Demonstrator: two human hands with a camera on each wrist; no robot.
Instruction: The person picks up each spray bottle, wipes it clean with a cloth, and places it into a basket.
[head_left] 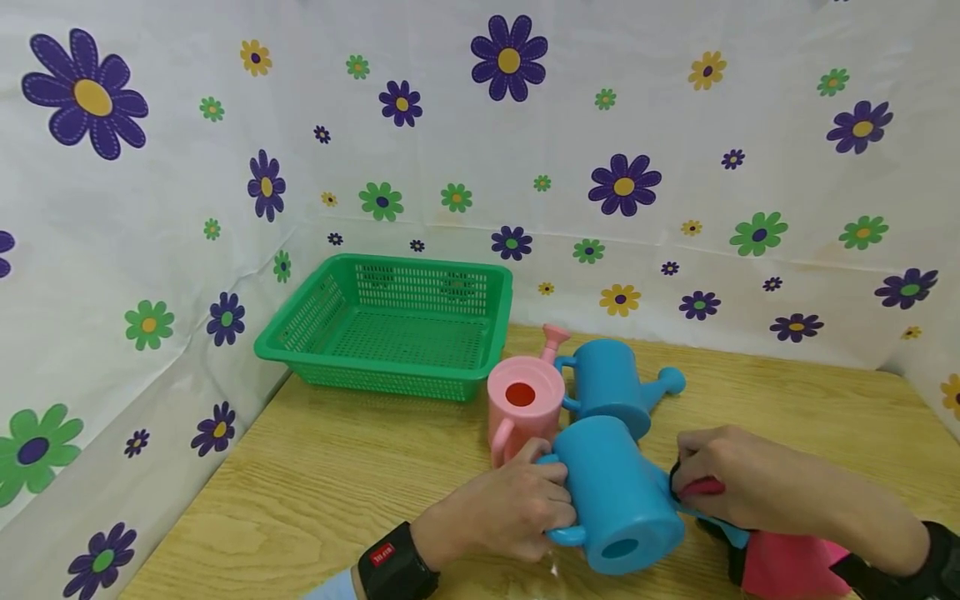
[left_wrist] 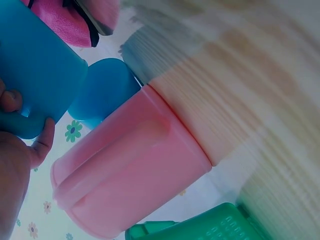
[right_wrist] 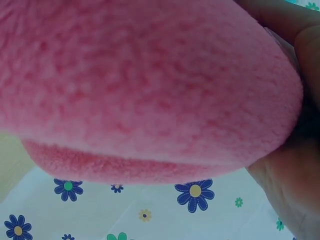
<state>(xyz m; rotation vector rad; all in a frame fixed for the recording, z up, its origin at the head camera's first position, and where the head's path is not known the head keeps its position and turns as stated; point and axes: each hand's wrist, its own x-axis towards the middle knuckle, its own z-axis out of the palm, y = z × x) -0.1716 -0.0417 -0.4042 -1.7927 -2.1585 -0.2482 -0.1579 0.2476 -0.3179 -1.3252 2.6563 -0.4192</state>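
My left hand [head_left: 517, 504] grips the handle of a blue toy watering can [head_left: 611, 492], which is tilted on its side with the small hole in its base facing me. My right hand [head_left: 750, 479] holds a pink cloth with dark edging [head_left: 787, 562] around that can's spout; the spout's tip is hidden. In the right wrist view the fluffy pink cloth [right_wrist: 150, 90] fills most of the picture. Just behind the held can stand a pink watering can [head_left: 527, 375] and a second blue watering can [head_left: 606, 379].
A green plastic basket [head_left: 397, 367] with slotted sides sits at the back left of the wooden table [head_left: 360, 450]. White sheeting [head_left: 450, 133] printed with flowers rises behind the table and along its left side.
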